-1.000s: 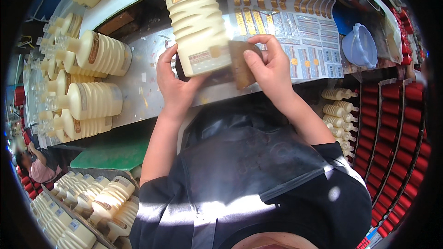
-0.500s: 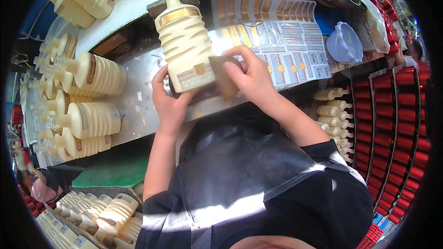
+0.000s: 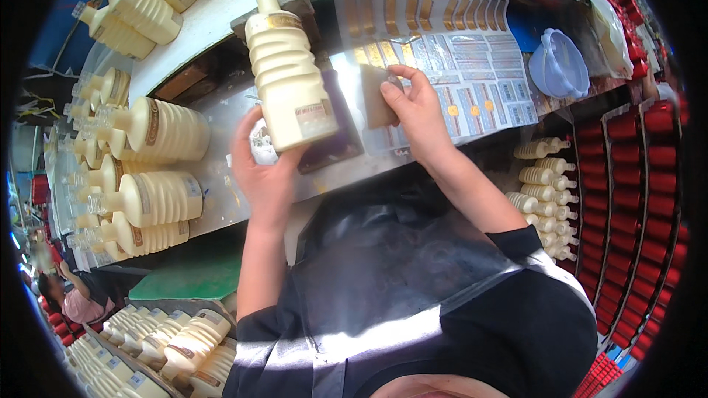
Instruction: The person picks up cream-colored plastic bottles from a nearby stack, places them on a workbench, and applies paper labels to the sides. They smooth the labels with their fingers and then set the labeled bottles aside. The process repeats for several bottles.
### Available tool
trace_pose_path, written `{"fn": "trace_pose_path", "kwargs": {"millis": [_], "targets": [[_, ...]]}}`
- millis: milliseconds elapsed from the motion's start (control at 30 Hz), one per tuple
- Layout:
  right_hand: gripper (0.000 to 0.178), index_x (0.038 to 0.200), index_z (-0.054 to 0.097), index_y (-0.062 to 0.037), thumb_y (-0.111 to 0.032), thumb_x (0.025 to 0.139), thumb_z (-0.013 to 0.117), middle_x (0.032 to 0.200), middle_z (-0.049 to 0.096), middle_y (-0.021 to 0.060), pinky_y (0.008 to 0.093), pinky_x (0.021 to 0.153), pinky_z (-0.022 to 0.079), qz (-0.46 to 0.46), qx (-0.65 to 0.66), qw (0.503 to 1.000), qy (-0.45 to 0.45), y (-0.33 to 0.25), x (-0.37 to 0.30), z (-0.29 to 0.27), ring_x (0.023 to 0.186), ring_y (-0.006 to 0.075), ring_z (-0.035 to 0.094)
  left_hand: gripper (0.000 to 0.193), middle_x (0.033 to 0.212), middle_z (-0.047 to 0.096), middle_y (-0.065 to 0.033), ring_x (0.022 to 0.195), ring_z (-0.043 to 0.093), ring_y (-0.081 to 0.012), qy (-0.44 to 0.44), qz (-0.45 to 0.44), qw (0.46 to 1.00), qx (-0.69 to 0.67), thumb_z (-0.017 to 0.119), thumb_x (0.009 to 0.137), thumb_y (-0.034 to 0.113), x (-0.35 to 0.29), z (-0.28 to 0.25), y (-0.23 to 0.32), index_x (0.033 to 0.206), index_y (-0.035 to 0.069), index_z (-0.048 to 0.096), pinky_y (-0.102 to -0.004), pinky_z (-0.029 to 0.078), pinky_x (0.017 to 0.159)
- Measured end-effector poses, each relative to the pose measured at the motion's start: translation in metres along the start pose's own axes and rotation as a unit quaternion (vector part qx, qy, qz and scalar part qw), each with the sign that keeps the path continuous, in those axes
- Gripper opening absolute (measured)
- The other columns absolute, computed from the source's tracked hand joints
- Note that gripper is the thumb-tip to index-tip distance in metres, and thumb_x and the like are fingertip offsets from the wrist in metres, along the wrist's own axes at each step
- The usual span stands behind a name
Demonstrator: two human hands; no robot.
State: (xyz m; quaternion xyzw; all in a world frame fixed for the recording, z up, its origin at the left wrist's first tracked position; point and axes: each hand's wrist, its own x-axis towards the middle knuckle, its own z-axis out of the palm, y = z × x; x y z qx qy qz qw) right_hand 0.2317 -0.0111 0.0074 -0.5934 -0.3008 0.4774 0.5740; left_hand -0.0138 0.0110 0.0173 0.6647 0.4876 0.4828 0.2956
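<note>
A cream ribbed bottle (image 3: 289, 77) with a gold band below its clear neck lies tilted, neck away from me, over a dark support. My left hand (image 3: 267, 169) grips it at the base, thumb and fingers on either side. Near its base the bottle bears a small label. Just right of the bottle, and apart from it, my right hand (image 3: 422, 110) pinches a flat brownish-grey piece (image 3: 377, 98), like a scraper. A dark purple-black pad (image 3: 335, 136) shows beneath the bottle. Beyond the right hand lie printed label sheets (image 3: 479, 66) with gold and blue stickers.
Similar bottles (image 3: 166, 129) lie stacked at the left of the metal table (image 3: 221, 177). Others stand on the white shelf (image 3: 199, 37) at the far left. A pale blue bucket (image 3: 557, 66) stands at the right. Racks of red containers (image 3: 627, 214) and more bottles are lower right.
My right hand has drawn the flat piece away from the bottle, to the right. The bottle has turned about its length, so its lower label now sits further right and a gold sticker no longer shows.
</note>
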Motion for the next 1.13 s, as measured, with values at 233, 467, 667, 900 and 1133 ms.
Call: {"fn": "trace_pose_path", "kwargs": {"millis": [233, 467, 667, 900, 1133], "targets": [[0.025, 0.119, 0.069, -0.0031, -0.008, 0.099, 0.056, 0.107, 0.068, 0.0049, 0.0256, 0.084, 0.053, 0.036, 0.054, 0.998, -0.01, -0.037, 0.015, -0.087, 0.095, 0.0136, 0.063, 0.092, 0.135, 0.057, -0.0167, 0.122, 0.058, -0.0304, -0.043, -0.035, 0.998, 0.021, 0.093, 0.072, 0.019, 0.01, 0.031, -0.006, 0.147, 0.002, 0.042, -0.0416, 0.045, 0.105], [0.02, 0.1, 0.075, -0.0007, -0.018, 0.089, 0.074, 0.097, 0.074, 0.014, 0.0311, 0.07, 0.055, -0.211, -0.478, 0.852, -0.026, -0.008, -0.039, -0.126, 0.084, 0.0254, 0.072, 0.085, 0.14, 0.05, -0.0137, 0.132, 0.048, -0.0309, -0.015, 0.144, 0.971, 0.189, 0.094, 0.067, 0.012, 0.012, 0.019, 0.005, 0.142, 0.005, 0.054, -0.0414, 0.041, 0.111], [0.026, 0.11, 0.074, -0.0032, -0.015, 0.086, 0.076, 0.105, 0.073, 0.0164, 0.0375, 0.075, 0.058, -0.327, -0.516, 0.791, -0.033, 0.002, -0.046, -0.131, 0.089, 0.0315, 0.072, 0.086, 0.145, 0.044, -0.0132, 0.133, 0.048, -0.0292, -0.031, 0.109, 0.986, 0.123, 0.091, 0.071, 0.011, 0.01, 0.017, -0.011, 0.146, 0.005, 0.049, -0.0409, 0.043, 0.11], [0.026, 0.11, 0.077, -0.0048, -0.022, 0.091, 0.072, 0.098, 0.075, 0.0175, 0.0381, 0.075, 0.057, -0.21, -0.514, 0.829, 0.066, -0.04, 0.044, -0.153, 0.085, 0.0321, 0.073, 0.081, 0.142, 0.047, -0.0155, 0.131, 0.048, -0.0321, -0.022, 0.095, 0.988, 0.12, 0.09, 0.073, 0.013, 0.005, 0.02, -0.01, 0.143, 0.005, 0.05, -0.0408, 0.048, 0.103], [0.027, 0.111, 0.077, -0.0044, -0.02, 0.091, 0.069, 0.101, 0.076, 0.0185, 0.0392, 0.082, 0.056, -0.251, -0.542, 0.802, 0.025, -0.06, 0.126, -0.148, 0.088, 0.0322, 0.074, 0.078, 0.142, 0.047, -0.0162, 0.131, 0.048, -0.0333, -0.035, 0.102, 0.986, 0.123, 0.088, 0.072, 0.011, 0.011, 0.015, -0.004, 0.14, 0.006, 0.052, -0.0419, 0.046, 0.105]]}}
